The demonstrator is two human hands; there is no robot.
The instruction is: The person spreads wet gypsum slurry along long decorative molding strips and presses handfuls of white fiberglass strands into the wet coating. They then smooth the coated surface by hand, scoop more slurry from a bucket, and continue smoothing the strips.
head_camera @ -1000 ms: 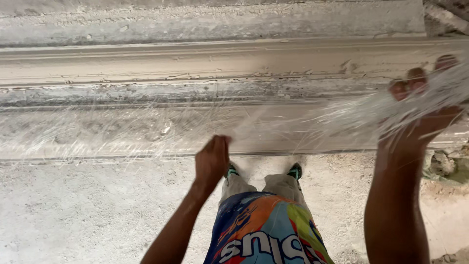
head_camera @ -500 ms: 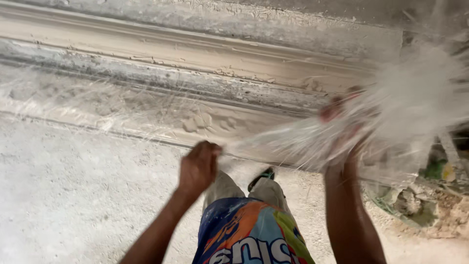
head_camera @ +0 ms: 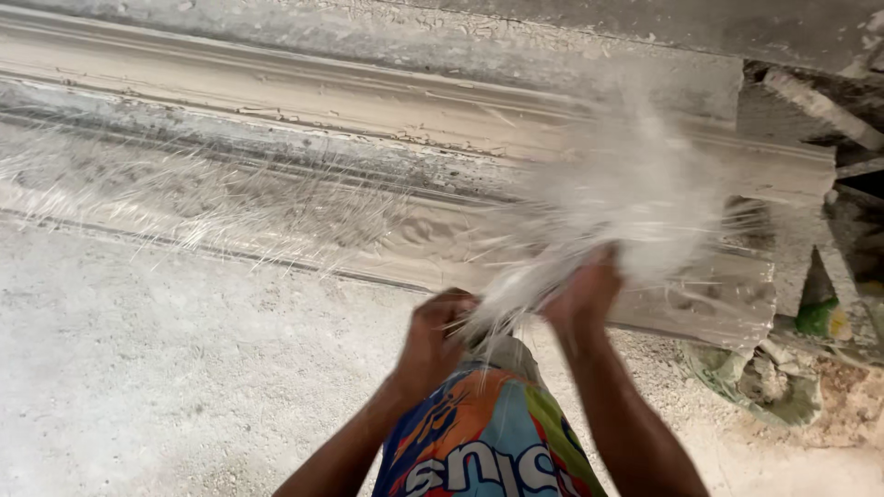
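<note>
From the head view we see our left hand (head_camera: 433,336) and right hand (head_camera: 582,296) both clenched around a bundle of white fibres (head_camera: 608,216), blurred and fanning up over the long plaster moulding (head_camera: 276,198). More strands lie spread along it above the dusty floor (head_camera: 138,368).

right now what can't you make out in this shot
- Head view: the white fibre bundle is motion-blurred, so its strands and outer edge are unclear.
- Left hand and right hand: fingers partly buried in fibres, so the grip is unclear.
- Long moulded slab: thin fibres and dust cover parts of its relief pattern.
- Green bag at right: contents too small and crumpled to tell.
</note>
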